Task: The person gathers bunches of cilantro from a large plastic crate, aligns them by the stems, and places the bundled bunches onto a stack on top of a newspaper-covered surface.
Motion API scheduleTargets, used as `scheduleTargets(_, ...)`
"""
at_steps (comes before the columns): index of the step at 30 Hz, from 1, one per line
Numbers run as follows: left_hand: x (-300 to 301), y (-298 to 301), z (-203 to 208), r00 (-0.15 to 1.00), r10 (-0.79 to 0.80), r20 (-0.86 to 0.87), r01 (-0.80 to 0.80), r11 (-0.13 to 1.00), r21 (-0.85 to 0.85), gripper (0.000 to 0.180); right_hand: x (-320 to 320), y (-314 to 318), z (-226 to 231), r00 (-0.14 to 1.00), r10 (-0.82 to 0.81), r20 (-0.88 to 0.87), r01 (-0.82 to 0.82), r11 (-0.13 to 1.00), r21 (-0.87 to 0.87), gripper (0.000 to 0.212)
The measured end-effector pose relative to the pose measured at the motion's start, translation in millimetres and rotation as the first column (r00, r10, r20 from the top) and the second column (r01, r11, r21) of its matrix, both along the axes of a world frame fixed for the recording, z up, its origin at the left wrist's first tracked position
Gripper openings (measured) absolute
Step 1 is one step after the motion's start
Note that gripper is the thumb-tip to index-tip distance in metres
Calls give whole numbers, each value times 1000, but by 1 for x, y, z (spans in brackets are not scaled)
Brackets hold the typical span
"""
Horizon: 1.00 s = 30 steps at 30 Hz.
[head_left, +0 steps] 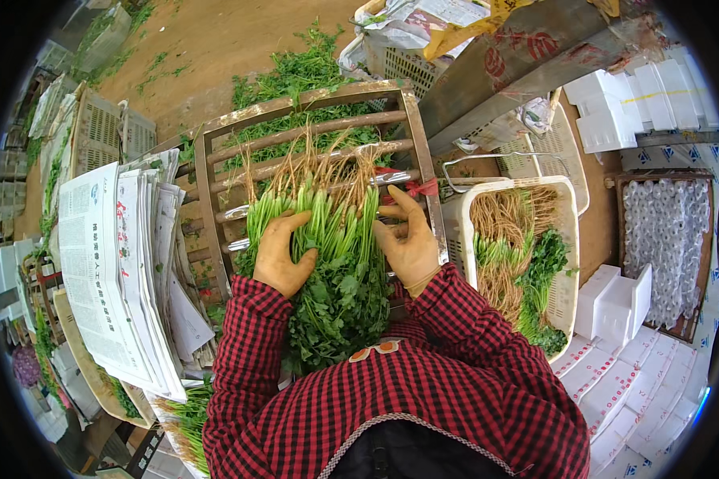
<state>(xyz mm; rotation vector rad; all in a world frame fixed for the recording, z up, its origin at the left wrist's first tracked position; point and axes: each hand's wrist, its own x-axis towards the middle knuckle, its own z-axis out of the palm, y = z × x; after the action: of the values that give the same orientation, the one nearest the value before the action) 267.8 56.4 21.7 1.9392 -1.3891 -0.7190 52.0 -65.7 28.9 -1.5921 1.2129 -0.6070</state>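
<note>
A wide bunch of leafy greens (335,279), probably coriander or celery, lies across a rusty metal rack (208,184). Its pale roots point away from me and its leaves toward my body. My left hand (283,251) clasps the left side of the stems, thumb on top and the other fingers partly hidden. At the right edge of the stems is my right hand (409,239), thumb and fingertips touching them, fingers bent but spread apart. Shiny metal bars (236,213) run under the bunch. A red tie (423,188) is knotted on the rack beyond my right hand.
Newspapers (96,263) are stacked at my left. On the right stands a cream crate (571,263) of rooted greens, near a metal post (495,80). Loose greens (295,72) lie on the floor beyond the rack. White foam boxes (611,303) and a tray of clear bottles (667,239) sit farther right.
</note>
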Motion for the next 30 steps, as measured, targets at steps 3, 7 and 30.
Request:
scheduleTargets(3,6,2,0,998,-7,-69,10,999,38,61,11,-9,20,981,99,-166,-78,988,130,88)
scheduleTargets(7,12,6,-6,993,-38,-116,39,999,10,63,14,-18,10,930,170,-326,-184,983,-13,83)
scheduleTargets(30,7,-6,17,974,-178,142,171,984,54,56,62,-59,-10,684,332,-650,-671,635,-382,40)
